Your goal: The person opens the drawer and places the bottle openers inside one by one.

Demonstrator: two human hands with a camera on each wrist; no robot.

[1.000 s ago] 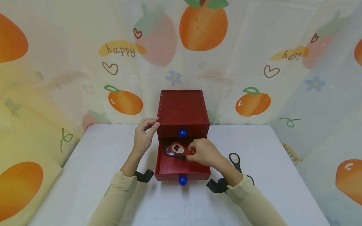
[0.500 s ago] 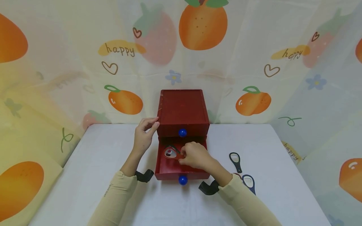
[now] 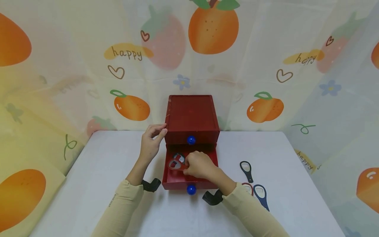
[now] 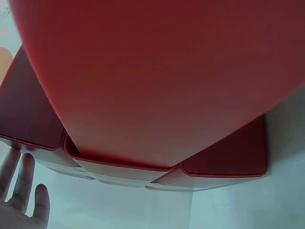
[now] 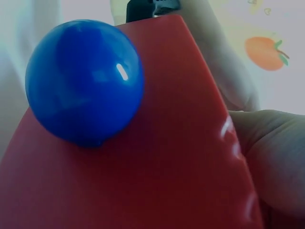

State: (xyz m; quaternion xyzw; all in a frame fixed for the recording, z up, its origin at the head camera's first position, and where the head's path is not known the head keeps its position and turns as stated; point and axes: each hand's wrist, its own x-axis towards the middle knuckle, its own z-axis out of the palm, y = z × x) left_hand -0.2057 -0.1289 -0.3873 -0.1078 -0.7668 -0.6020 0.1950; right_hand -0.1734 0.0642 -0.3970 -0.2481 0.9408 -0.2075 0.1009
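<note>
Red magnifying glass, its handle grasped in the right hand's curled fingers, sits inside the pulled-out drawer, just below frame centre. Its long axis runs nearly crosswise, lens pointing left. Another magnifier lies partly behind. The left hand, fingers extended, touches the box.

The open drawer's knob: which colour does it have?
The knob is glossy blue; the right wrist view shows it best.
</note>
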